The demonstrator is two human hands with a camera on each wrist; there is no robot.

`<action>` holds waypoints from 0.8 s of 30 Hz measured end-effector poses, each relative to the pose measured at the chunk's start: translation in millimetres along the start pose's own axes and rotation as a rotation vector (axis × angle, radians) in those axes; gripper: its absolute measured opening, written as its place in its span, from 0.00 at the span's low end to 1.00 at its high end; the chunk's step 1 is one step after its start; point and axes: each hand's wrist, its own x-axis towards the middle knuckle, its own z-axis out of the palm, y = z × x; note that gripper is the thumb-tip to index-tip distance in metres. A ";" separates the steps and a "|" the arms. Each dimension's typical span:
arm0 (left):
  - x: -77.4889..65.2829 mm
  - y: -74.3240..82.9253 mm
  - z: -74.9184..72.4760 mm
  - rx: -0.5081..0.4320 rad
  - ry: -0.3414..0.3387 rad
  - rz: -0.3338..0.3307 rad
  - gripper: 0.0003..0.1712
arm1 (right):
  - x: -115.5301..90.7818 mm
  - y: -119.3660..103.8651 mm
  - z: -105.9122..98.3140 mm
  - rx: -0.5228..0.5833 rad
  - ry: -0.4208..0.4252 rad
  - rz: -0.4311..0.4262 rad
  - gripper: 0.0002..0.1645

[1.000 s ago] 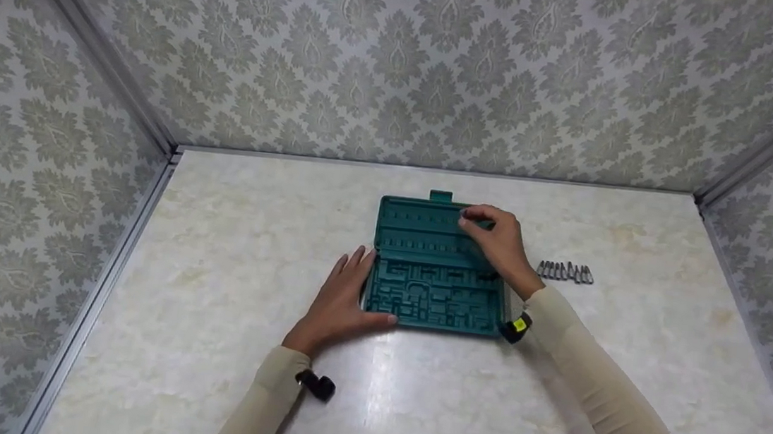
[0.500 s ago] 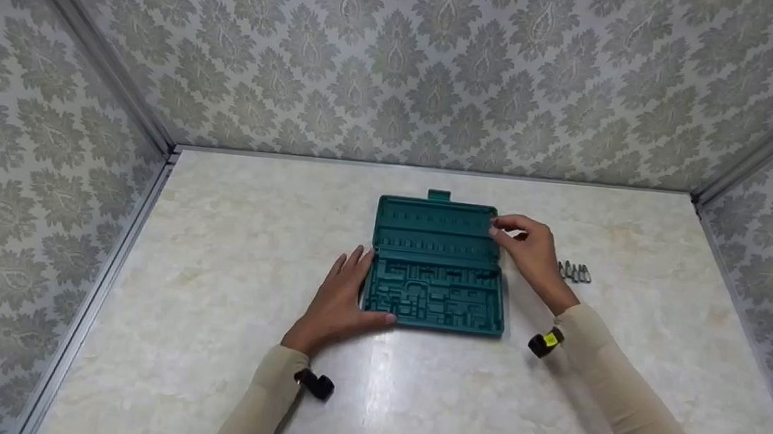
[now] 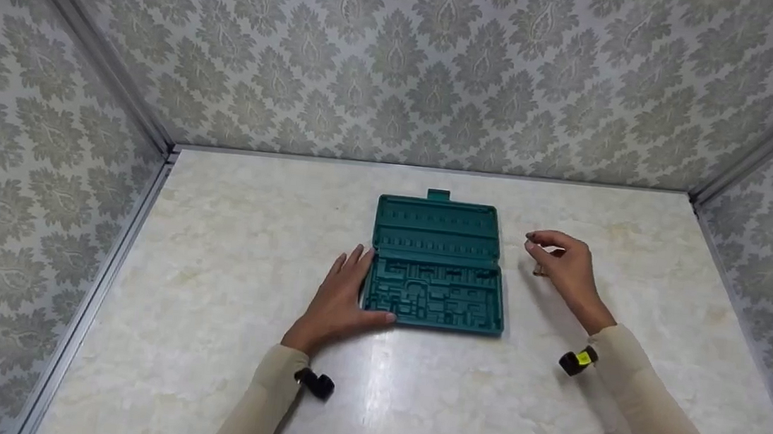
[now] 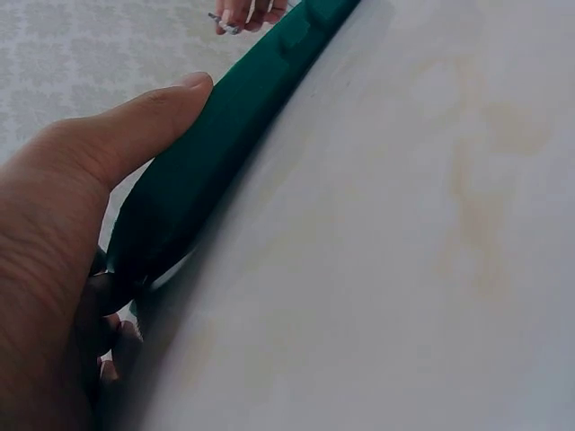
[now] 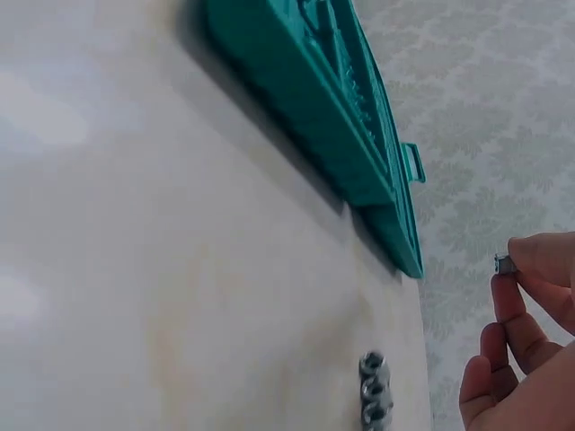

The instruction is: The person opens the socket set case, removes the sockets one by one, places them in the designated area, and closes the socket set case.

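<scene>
A green plastic case (image 3: 432,318) lies open flat, its moulded tray nearer me and its lid (image 3: 435,239) farther back. My left hand (image 3: 336,308) braces its near left corner: straight fingers run along the left side and the thumb rests on the front rim. In the left wrist view that thumb (image 4: 157,121) lies against the case wall (image 4: 211,153). Right of the lid, my right hand (image 3: 569,270) is raised over the table. Thumb and forefinger pinch a small metal socket (image 5: 506,264). Below this hand stands a row of shiny sockets (image 5: 375,391), partly hidden in the head view.
The marbled white table (image 3: 236,231) carries the case near its middle. Patterned panels (image 3: 401,69) rise along the back and both sides. A latch tab (image 3: 439,194) sticks out from the lid's far edge.
My right hand has moved right from over the lid to beside the case, thumb and forefinger still together. It now hides much of the socket row. The left hand and the case stay put.
</scene>
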 end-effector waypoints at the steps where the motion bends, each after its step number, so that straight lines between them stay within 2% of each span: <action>1: 0.1 -0.3 0.2 -0.001 0.002 0.002 0.78 | -1.4 2.5 -2.9 -0.005 0.002 0.003 0.20; 24: 1.9 0.4 -0.2 0.004 -0.004 -0.023 0.80 | -35.2 50.7 -70.2 -0.143 0.151 0.111 0.18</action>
